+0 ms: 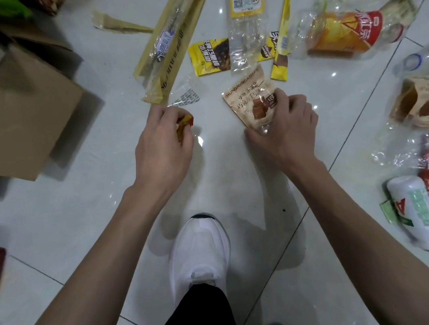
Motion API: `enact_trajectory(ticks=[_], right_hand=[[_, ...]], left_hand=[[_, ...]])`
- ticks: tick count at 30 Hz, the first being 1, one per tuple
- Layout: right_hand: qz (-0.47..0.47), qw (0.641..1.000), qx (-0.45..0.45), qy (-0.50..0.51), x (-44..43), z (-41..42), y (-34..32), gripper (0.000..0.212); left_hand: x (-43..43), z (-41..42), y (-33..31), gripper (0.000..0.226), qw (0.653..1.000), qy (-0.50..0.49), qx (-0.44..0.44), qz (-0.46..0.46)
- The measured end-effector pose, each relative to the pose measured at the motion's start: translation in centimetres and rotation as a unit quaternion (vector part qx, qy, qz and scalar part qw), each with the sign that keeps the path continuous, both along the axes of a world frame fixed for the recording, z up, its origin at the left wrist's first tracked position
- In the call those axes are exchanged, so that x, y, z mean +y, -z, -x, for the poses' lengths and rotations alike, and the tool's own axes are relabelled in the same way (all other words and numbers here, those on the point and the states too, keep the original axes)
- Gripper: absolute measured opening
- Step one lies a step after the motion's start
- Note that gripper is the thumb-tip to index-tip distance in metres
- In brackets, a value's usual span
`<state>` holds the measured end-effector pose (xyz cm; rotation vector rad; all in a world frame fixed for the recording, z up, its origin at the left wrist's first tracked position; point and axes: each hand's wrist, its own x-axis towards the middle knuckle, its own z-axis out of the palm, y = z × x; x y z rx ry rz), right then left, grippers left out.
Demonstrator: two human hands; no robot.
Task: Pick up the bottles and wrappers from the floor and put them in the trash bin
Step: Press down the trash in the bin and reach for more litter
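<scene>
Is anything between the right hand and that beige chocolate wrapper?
No. The right hand is already on the beige chocolate wrapper, its fingers over the wrapper's right edge. The left hand holds a small red-and-yellow wrapper. No trash bin is in view.

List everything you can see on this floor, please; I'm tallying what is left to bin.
beige snack pouch: 1, beige and brown, floor centre, under right fingers
small wrapper: 1, red and yellow, in left hand
yellow wrappers: several, yellow and brown, top centre
long sleeve: 1, tan and clear, upper left of centre
crushed bottle: 1, clear, orange-red label, top right
white bottle: 1, white, green label, right edge
cardboard box: 1, brown, left
shoe: 1, white, bottom centre
left hand: closed on the small wrapper
right hand: gripping the beige pouch
</scene>
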<state>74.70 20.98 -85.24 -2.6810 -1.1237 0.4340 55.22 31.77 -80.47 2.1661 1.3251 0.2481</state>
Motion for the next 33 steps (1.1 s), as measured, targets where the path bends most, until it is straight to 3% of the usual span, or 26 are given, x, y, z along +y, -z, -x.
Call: enact_trajectory(ticks=[9, 15, 21, 33], right_hand=[[-0.021, 0.999, 0.035, -0.006, -2.7, 0.6, -2.7, 0.091], [-0.107, 0.994, 0.011, 0.02, -4.5, -0.6, -12.4, 0.09], [-0.162, 0.984, 0.006, 0.067, -5.9, -1.6, -30.9, 0.095], [-0.227, 0.96, 0.053, 0.155, -12.2, 3.0, -76.0, 0.1]], left_hand=[[-0.8, -1.1, -2.9, 0.016, 0.999, 0.007, -0.051, -0.006], [-0.6, -2.9, -10.4, 0.012, 0.997, 0.023, -0.066, -0.012], [-1.1, -5.2, -27.5, 0.013, 0.992, 0.076, -0.095, -0.039], [-7.6, -5.6, -72.4, 0.013, 0.984, 0.118, -0.126, -0.045]])
